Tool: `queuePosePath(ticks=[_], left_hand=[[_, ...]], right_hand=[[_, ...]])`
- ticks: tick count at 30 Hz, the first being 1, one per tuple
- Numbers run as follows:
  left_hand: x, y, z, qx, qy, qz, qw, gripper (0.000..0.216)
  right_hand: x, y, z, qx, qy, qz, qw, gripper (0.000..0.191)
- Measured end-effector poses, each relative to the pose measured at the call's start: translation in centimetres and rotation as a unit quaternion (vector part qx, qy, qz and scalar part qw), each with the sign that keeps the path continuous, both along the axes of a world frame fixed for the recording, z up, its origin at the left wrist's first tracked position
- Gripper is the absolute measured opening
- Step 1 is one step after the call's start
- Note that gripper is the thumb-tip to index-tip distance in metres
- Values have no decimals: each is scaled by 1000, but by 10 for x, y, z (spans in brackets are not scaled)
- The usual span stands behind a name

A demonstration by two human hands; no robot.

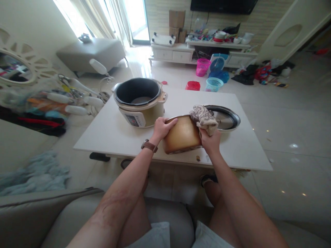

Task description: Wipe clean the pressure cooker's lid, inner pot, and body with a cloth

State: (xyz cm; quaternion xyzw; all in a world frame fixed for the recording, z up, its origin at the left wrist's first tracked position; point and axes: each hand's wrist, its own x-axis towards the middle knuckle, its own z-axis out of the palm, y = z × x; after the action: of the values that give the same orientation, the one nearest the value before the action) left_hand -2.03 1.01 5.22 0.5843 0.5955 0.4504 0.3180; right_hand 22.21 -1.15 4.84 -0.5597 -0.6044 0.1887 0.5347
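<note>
My left hand (162, 129) grips the rim of a golden-brown inner cooking pot (182, 133), thumb over the edge. The pot is tilted above the front of the white table (103, 137), and its inside is hidden from me. In my right hand (210, 139) is a bunched, patterned cloth (205, 119), pressed at the pot's right rim. Behind that hand lies a round lid (227, 119) with a dark ring. To the left stands the lidless electric pressure cooker (141, 103), with a dark hollow inside and a control panel on its front.
A multi-armed white lamp (85, 93) stands close to the table's left side. Beyond the table are a red stool (193, 85), a light blue basket (214, 84) and a pink basket (203, 67). A grey sofa (165, 210) is beneath me.
</note>
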Motion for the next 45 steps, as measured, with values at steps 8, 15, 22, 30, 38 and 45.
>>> queuePosePath(ticks=[8,15,22,30,38,45], left_hand=[[-15,-4,9,-45,-16,-46,998,62],[-19,2,22,-46,83,-22,995,67],[-11,7,18,-43,64,10,997,63],[-10,5,18,-40,57,0,998,63],[-13,0,19,-60,32,0,998,71],[-12,5,13,-37,33,0,999,61]], right_hand=[[-8,-11,6,60,-45,69,995,52],[-20,-4,10,108,-100,117,982,57],[-20,-10,19,151,-207,166,952,62],[-17,-12,21,101,-150,170,969,57],[-11,17,-7,-49,112,-7,992,35],[-15,-12,23,133,-172,187,958,57]])
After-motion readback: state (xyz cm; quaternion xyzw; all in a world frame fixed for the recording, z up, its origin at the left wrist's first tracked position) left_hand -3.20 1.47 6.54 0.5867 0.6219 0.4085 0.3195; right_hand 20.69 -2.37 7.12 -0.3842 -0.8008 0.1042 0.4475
